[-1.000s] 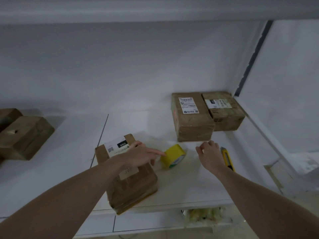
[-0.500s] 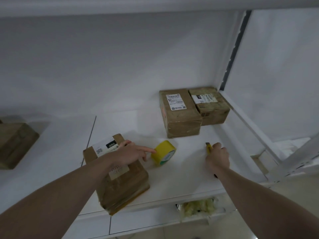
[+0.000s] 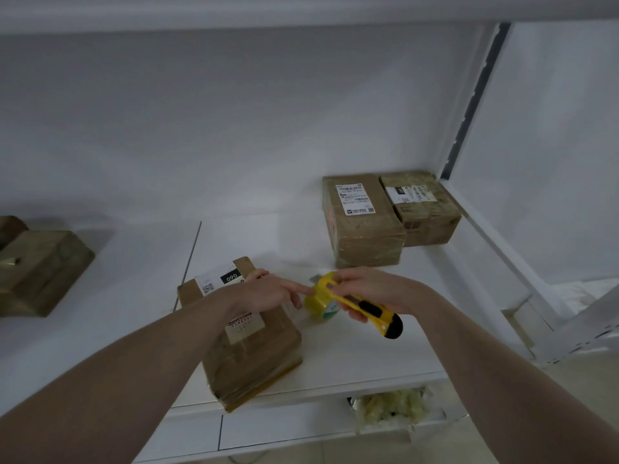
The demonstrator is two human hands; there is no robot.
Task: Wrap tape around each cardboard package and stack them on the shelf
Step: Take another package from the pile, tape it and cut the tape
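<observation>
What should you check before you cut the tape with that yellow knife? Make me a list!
1. Right hand grips the yellow and black utility knife: ok.
2. Blade out at the knife's tip: cannot tell, blurred.
3. Left hand rests on the brown cardboard package with the white label to steady it: ok.
4. Left hand's fingers clear of the knife: not ok, the pointing finger is right beside it.
5. Yellow tape roll beside the package: ok.
6. Tape strip taut from roll to package: cannot tell.
</observation>
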